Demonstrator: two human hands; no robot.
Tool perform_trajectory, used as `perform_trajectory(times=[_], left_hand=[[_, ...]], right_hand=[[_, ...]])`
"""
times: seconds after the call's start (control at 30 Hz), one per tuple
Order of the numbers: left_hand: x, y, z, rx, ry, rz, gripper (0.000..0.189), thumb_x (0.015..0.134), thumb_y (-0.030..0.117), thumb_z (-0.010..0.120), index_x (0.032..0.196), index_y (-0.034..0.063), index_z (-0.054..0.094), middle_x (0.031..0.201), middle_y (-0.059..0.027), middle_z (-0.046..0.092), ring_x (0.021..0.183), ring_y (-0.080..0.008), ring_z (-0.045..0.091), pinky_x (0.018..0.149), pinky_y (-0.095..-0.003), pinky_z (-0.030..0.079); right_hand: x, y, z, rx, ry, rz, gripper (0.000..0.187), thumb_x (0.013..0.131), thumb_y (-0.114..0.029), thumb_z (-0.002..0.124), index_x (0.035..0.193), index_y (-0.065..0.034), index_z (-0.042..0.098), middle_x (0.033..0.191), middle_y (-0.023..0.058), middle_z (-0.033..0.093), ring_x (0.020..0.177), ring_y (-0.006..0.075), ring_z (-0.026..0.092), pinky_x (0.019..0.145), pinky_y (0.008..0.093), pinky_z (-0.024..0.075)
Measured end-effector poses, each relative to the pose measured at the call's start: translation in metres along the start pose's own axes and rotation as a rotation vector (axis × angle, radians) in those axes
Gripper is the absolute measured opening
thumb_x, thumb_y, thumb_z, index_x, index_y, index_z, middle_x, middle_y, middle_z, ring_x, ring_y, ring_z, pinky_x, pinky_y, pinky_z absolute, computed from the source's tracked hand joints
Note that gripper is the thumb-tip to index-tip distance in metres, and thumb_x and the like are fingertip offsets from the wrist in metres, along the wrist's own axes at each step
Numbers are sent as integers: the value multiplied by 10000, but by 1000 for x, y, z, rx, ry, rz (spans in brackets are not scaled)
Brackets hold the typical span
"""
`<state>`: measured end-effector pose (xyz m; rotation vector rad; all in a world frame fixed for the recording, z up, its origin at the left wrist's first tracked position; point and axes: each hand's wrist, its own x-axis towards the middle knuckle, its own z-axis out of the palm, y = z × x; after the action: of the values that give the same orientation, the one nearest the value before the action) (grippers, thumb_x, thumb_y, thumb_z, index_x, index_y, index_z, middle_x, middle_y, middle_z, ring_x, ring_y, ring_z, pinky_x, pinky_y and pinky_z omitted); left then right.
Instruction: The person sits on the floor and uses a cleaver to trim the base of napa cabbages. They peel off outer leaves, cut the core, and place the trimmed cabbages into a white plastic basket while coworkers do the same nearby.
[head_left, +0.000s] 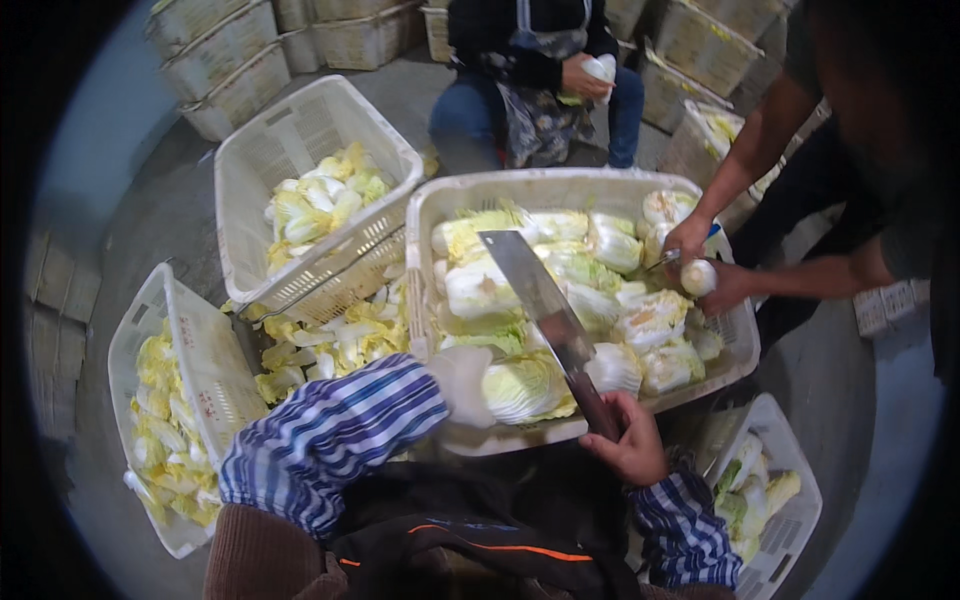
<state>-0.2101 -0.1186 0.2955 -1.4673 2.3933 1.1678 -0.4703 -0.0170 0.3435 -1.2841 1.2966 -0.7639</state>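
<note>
My right hand (634, 442) grips the dark handle of a broad-bladed cleaver (540, 296). Its blade slants up and left over the cabbages in a large white plastic crate (570, 178). My left hand (461, 384), in a pale glove, rests against the left end of a napa cabbage (525, 388) at the crate's near side; its fingers are blurred. Several trimmed napa cabbages, such as a whitish one (480, 286), lie in rows beyond the blade. Part of them is hidden under the cleaver.
A co-worker's hands (701, 262) hold a small knife and a cabbage over the crate's right side. A seated person (536, 82) holds another cabbage across from me. Loose leaves fill a tilted crate (217, 375) and lie in a second crate (315, 97). At lower right stands another crate (795, 525).
</note>
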Motion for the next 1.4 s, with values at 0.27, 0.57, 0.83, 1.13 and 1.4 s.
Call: perform_trajectory(times=[0.27, 0.57, 0.83, 1.13, 1.4], left_hand=[[-177, -35, -20, -1553, 182, 604, 1014, 620, 303, 860, 1402, -10, 295, 1358, -152, 459, 1217, -276, 489, 1051, -419, 378], [-273, -5, 23, -1695, 522, 609, 910, 705, 535, 695, 1338, -41, 385, 1315, -215, 471, 1218, -332, 474, 1048, -441, 366], [-284, -47, 54, -2220, -433, 285, 966, 693, 449, 724, 1400, -48, 290, 1367, -231, 429, 1199, -347, 494, 1008, -461, 396], [-287, -73, -22, -1468, -80, 737, 939, 604, 330, 795, 1336, -50, 345, 1236, -184, 509, 1058, -260, 571, 907, -373, 470], [-289, -93, 10, -1331, -364, 758, 933, 496, 263, 913, 1250, -46, 457, 1127, -137, 583, 1008, -198, 593, 885, -336, 488]], right_hand=[[7, -46, 65, 399, -219, -12, 467, 735, 60, 540, 1181, 16, 407, 1104, 183, 599, 1016, 251, 625, 884, 349, 480], [-8, -40, 205, 1160, -583, 112, 702, 715, 104, 500, 1378, -65, 343, 1307, 141, 495, 1140, 277, 553, 908, 436, 505], [-10, -73, 205, 481, -549, -61, 529, 660, 154, 479, 1150, -40, 440, 1147, 175, 586, 1051, 252, 586, 915, 365, 469], [-18, -105, 155, -11, -172, -278, 321, 733, 18, 599, 1043, 22, 515, 848, 60, 620, 752, 137, 578, 698, 290, 463], [-45, -68, 148, -311, 114, -693, 97, 731, -48, 668, 803, -25, 607, 664, 113, 591, 541, 213, 564, 535, 289, 438]])
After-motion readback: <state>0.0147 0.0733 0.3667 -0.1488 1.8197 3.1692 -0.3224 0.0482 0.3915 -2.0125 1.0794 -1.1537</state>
